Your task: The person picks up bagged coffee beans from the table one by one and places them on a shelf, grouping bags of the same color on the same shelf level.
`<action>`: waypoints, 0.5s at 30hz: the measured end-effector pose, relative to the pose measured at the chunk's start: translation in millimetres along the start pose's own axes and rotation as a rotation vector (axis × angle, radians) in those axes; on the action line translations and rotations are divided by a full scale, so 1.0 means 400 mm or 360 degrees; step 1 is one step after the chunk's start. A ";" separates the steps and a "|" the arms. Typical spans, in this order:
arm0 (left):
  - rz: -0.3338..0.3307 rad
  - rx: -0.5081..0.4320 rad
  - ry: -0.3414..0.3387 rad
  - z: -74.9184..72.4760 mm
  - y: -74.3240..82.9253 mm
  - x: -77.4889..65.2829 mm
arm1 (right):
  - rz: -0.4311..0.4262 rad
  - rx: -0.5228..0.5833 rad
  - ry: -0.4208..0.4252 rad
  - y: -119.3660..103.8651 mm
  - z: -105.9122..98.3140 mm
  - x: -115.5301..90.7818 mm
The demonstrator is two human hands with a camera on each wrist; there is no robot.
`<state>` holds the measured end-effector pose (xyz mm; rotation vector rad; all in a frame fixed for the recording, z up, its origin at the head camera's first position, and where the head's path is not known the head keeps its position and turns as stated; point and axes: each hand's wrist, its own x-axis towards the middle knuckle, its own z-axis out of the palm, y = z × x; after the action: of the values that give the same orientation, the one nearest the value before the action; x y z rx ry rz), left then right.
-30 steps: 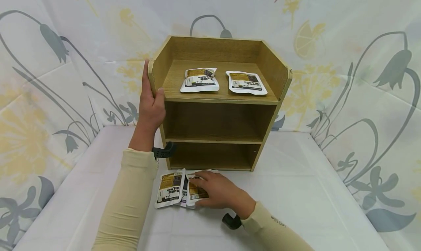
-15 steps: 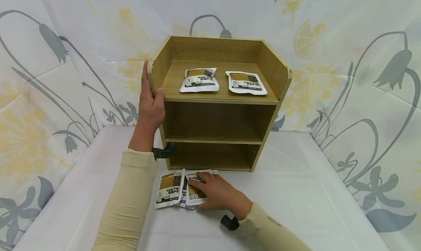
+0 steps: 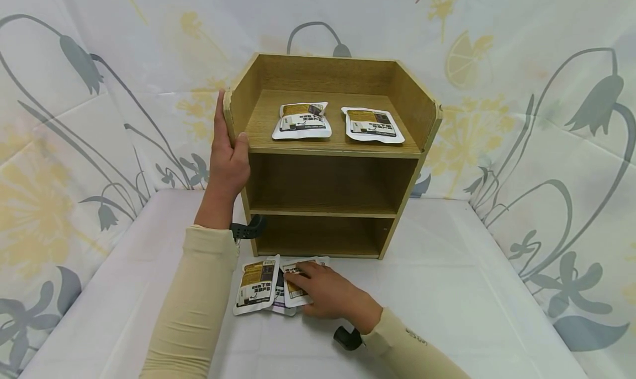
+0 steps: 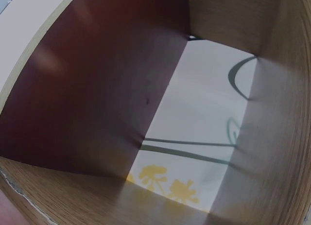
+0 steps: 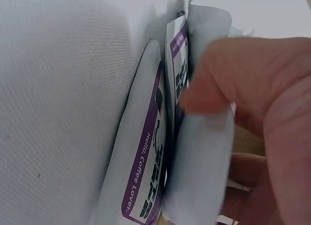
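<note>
My left hand [image 3: 227,164] holds the left side panel of a small wooden shelf unit [image 3: 328,153], thumb at the front edge and fingers along the outside. On the table before the unit, my right hand [image 3: 330,293] pinches a white coffee pouch [image 3: 294,295] with a brown and yellow label. In the right wrist view the thumb lies on this pouch's white back [image 5: 199,159], with fingers on its far side. Below it show pouches with purple bands, one reading "Hello, Coffee Lover" [image 5: 146,174]. Another brown-labelled pouch [image 3: 257,285] lies to its left, overlapping a purple-marked pouch [image 3: 280,297].
Two similar pouches lie apart on the unit's top shelf, one at left [image 3: 302,122] and one at right [image 3: 374,126]. Below are a middle shelf [image 3: 323,212] and a bottom compartment [image 3: 320,236]. A white-clothed table [image 3: 447,291] runs up to a flower-printed backdrop [image 3: 517,119].
The pouch under my right hand has tilted and its near edge has come up a little, baring more of the purple-marked pouch below. My left hand has stayed on the shelf unit.
</note>
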<state>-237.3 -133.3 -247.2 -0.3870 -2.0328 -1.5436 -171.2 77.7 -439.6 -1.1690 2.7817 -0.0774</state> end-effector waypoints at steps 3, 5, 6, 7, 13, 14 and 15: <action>0.0003 -0.0002 0.0005 0.000 -0.003 0.001 | -0.0043 -0.0049 0.0055 -0.001 -0.006 -0.003; 0.0008 -0.0007 0.0007 0.000 -0.005 0.002 | -0.0066 -0.0079 0.0103 0.000 -0.008 -0.004; 0.0009 -0.0012 0.0006 0.001 -0.005 0.003 | -0.0079 -0.0097 0.0125 0.001 -0.009 -0.005; 0.0009 -0.0015 0.0004 0.001 -0.006 0.003 | -0.0089 -0.0110 0.0146 0.001 -0.009 -0.005; 0.0008 -0.0017 0.0006 0.001 -0.007 0.002 | -0.0139 -0.0147 0.0246 0.006 -0.019 -0.013; 0.0010 -0.0018 0.0008 0.001 -0.007 0.002 | -0.0145 -0.0149 0.0269 0.007 -0.021 -0.015; 0.0013 -0.0018 0.0010 0.001 -0.007 0.002 | -0.0153 -0.0151 0.0296 0.009 -0.024 -0.017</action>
<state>-239.6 -133.7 -249.1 -0.3937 -2.0162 -1.5498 -170.2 85.0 -429.9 -1.3852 2.9162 -0.0664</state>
